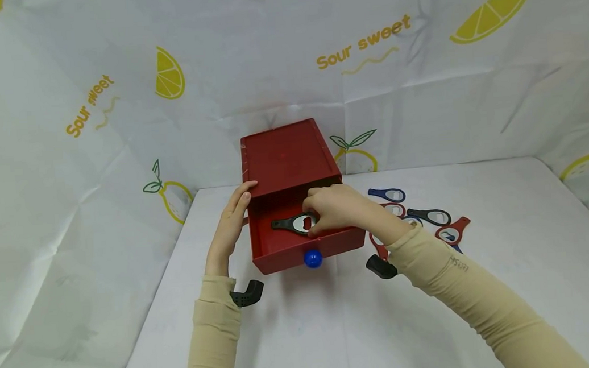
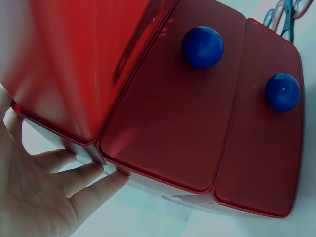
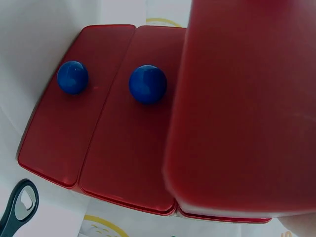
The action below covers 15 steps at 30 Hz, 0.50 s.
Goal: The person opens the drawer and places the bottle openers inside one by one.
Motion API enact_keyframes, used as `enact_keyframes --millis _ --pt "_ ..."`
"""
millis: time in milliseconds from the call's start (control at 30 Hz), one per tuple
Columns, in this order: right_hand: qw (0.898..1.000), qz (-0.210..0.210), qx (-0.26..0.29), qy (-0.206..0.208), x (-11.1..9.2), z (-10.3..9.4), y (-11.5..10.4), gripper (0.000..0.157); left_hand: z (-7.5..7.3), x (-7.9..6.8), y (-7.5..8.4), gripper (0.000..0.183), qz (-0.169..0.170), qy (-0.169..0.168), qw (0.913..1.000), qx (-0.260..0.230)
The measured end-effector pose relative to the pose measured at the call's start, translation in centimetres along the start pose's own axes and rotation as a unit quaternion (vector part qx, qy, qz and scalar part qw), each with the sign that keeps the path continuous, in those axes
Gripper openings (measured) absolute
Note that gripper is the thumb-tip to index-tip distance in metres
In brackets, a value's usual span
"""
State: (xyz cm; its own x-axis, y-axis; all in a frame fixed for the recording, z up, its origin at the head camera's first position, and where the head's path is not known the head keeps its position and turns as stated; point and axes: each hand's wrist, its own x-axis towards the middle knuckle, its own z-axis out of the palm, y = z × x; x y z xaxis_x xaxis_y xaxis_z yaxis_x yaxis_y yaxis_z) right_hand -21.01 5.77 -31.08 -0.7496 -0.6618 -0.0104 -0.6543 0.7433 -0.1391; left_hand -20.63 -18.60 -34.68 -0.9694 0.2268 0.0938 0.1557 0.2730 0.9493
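Note:
In the head view a red drawer cabinet (image 1: 289,156) stands with its top drawer (image 1: 284,261) pulled out. A black bottle opener (image 1: 283,224) is at that drawer's floor; whether it touches the floor cannot be told. My right hand (image 1: 339,206) reaches into the drawer and grips the opener's ring end between thumb and curled fingers. My left hand (image 1: 229,225) rests along the cabinet's left side, thumb near the top edge. In the left wrist view the left hand's fingers (image 2: 96,190) lie nearly straight against the side wall. The right wrist view hides the right hand behind the drawer front (image 3: 247,113).
Several bottle openers lie right of the cabinet, among them a blue one (image 1: 387,194), a black one (image 1: 430,216) and a red one (image 1: 454,231). Two lower drawers with blue knobs (image 2: 202,47) are closed. A lemon-print sheet (image 1: 245,67) hangs behind the white table (image 1: 305,331).

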Motion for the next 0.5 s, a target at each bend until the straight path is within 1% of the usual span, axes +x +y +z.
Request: enact_keyframes --millis 233,500 --pt "1.000 -0.001 -0.016 0.004 0.06 0.07 -0.10 0.031 0.00 -0.01 0.08 0.041 -0.003 0.004 1.0000 0.007" --pt "1.000 -0.001 -0.025 -0.007 0.00 0.16 -0.04 0.039 0.05 -0.03 -0.01 0.040 -0.007 0.004 1.0000 0.003"
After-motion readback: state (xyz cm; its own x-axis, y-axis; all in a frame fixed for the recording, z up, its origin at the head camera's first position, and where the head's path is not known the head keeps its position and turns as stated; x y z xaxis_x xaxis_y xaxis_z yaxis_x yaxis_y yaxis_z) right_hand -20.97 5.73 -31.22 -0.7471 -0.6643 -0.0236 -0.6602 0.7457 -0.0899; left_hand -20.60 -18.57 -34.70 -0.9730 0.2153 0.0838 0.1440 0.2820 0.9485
